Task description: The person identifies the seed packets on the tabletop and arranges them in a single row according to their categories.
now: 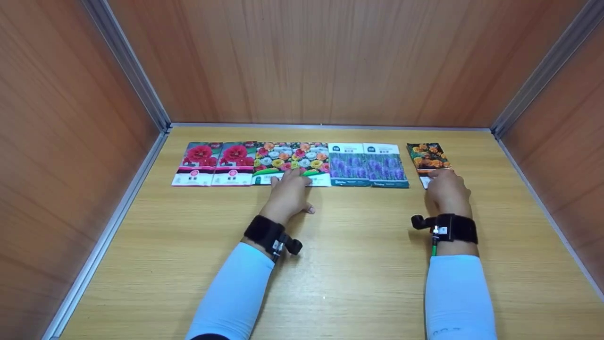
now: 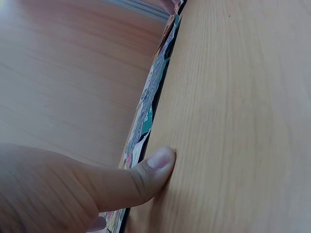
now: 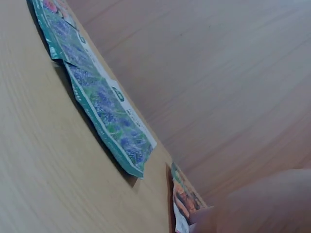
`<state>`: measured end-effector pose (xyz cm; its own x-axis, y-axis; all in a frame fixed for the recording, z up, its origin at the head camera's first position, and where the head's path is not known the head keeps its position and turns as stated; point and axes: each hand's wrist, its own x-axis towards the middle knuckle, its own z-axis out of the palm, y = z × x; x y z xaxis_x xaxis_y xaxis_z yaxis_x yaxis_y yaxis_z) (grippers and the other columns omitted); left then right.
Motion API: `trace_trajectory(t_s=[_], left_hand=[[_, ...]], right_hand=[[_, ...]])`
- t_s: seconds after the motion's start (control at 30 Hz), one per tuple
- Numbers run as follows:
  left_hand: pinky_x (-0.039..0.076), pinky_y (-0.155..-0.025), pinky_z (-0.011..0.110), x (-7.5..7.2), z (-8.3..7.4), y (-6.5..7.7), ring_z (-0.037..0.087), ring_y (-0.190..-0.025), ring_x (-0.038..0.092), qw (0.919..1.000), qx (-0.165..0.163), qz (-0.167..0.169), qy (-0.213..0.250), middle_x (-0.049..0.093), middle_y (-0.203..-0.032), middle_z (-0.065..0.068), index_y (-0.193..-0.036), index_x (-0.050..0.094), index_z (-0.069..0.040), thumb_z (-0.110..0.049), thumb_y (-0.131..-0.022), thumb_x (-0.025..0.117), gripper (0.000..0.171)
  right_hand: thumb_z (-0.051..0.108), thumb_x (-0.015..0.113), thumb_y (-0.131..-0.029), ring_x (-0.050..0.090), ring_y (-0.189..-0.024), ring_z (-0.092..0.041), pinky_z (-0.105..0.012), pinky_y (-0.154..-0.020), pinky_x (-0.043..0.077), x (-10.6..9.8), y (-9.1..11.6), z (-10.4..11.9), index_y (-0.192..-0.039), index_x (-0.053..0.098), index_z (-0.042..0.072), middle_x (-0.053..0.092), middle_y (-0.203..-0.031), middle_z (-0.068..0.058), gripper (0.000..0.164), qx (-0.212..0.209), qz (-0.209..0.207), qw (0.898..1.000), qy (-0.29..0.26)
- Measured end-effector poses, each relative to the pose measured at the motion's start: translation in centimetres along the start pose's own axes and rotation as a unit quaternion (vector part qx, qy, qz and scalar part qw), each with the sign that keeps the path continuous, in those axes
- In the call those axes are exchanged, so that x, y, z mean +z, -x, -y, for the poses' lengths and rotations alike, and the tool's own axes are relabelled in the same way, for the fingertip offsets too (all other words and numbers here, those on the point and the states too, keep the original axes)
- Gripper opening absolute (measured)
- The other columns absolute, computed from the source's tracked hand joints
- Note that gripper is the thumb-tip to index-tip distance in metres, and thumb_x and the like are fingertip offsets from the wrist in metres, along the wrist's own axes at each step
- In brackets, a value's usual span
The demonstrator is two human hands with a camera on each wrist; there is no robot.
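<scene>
My left hand (image 1: pixel 289 193) spreads its fingers over the lower part of the right-hand mixed-flower seed packet (image 1: pixel 314 158), its thumb out to the side near the tabletop. Beside it lies a matching mixed-flower packet (image 1: pixel 272 153). My right hand (image 1: pixel 448 191) holds an orange-flower seed packet (image 1: pixel 427 153) at its lower end, covering its bottom right corner. In the right wrist view, blurred fingers meet the edge of that orange-flower packet (image 3: pixel 183 199). Two purple-flower packets (image 1: pixel 347 165) lie between the hands, slightly overlapping.
Two red-flower packets (image 1: pixel 196 163) lie at the row's left end. A gap of bare wood separates the purple packets from the orange one. Wooden panels (image 1: pixel 321 61) with metal edging enclose the table (image 1: pixel 349 274) at the back and both sides.
</scene>
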<state>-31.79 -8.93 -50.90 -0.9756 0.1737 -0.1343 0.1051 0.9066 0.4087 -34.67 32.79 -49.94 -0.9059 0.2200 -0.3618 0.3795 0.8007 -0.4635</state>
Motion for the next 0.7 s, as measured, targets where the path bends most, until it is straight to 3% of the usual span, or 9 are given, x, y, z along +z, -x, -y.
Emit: trace_trajectory(t_s=[0.23, 0.37, 0.47, 0.53, 0.63, 0.7], left_hand=[[0.011, -0.141, 0.073, 0.06, 0.03, 0.01, 0.034, -0.174, 0.030, 1.0000, -0.002, 0.004, 0.005, 0.040, -0.184, 0.010, -0.156, 0.070, -0.018, -0.030, -0.078, 0.104, 0.087], [0.012, -0.141, 0.072, 0.10, 0.00, -0.03, 0.033, -0.173, 0.033, 1.0000, -0.004, 0.007, 0.003, 0.044, -0.182, 0.011, -0.156, 0.070, -0.018, -0.031, -0.080, 0.104, 0.085], [0.015, -0.140, 0.072, 0.09, -0.02, -0.06, 0.033, -0.171, 0.036, 1.0000, -0.001, 0.006, 0.001, 0.047, -0.180, 0.011, -0.155, 0.071, -0.018, -0.032, -0.079, 0.104, 0.084], [0.016, -0.140, 0.072, 0.06, -0.02, -0.04, 0.033, -0.170, 0.038, 1.0000, 0.001, 0.006, 0.002, 0.049, -0.179, 0.010, -0.155, 0.072, -0.018, -0.031, -0.079, 0.104, 0.084], [0.018, -0.139, 0.072, 0.04, 0.01, -0.06, 0.032, -0.168, 0.041, 1.0000, 0.006, 0.006, -0.001, 0.053, -0.176, 0.009, -0.154, 0.072, -0.018, -0.032, -0.079, 0.104, 0.084], [0.017, -0.139, 0.072, 0.00, 0.03, -0.04, 0.032, -0.168, 0.042, 0.9999, 0.007, 0.007, -0.003, 0.054, -0.175, 0.008, -0.155, 0.072, -0.018, -0.033, -0.079, 0.104, 0.084]], right_hand=[[0.007, 0.047, -0.113, 0.035, -0.148, -0.067, -0.077, -0.119, 0.040, 0.75, -0.17, 0.68, -0.175, 0.046, 0.024, 0.029, -0.173, -0.043, 0.065, 0.031, 0.013, 0.999, -0.022], [0.014, 0.048, -0.114, 0.030, -0.156, -0.069, -0.083, -0.125, 0.032, 0.92, -0.32, 0.78, -0.175, 0.046, 0.018, 0.028, -0.177, -0.041, 0.061, -0.004, 0.013, 1.000, -0.012], [0.015, 0.049, -0.115, 0.031, -0.164, -0.063, -0.082, -0.131, 0.026, 0.81, -0.19, 0.86, -0.174, 0.045, 0.010, 0.032, -0.180, -0.037, 0.059, -0.035, 0.021, 0.999, -0.005], [0.016, 0.049, -0.115, 0.037, -0.163, -0.058, -0.078, -0.132, 0.032, 0.74, -0.08, 0.96, -0.173, 0.044, 0.007, 0.034, -0.179, -0.036, 0.059, -0.050, 0.029, 0.998, -0.001], [0.018, 0.048, -0.115, 0.051, -0.148, -0.052, -0.068, -0.119, 0.048, 0.76, -0.09, 1.05, -0.173, 0.044, 0.005, 0.041, -0.176, -0.035, 0.059, -0.067, 0.034, 0.997, 0.013], [0.019, 0.047, -0.115, 0.053, -0.141, -0.050, -0.062, -0.111, 0.049, 0.79, -0.13, 1.06, -0.173, 0.044, 0.005, 0.041, -0.176, -0.035, 0.059, -0.078, 0.031, 0.996, 0.026]])
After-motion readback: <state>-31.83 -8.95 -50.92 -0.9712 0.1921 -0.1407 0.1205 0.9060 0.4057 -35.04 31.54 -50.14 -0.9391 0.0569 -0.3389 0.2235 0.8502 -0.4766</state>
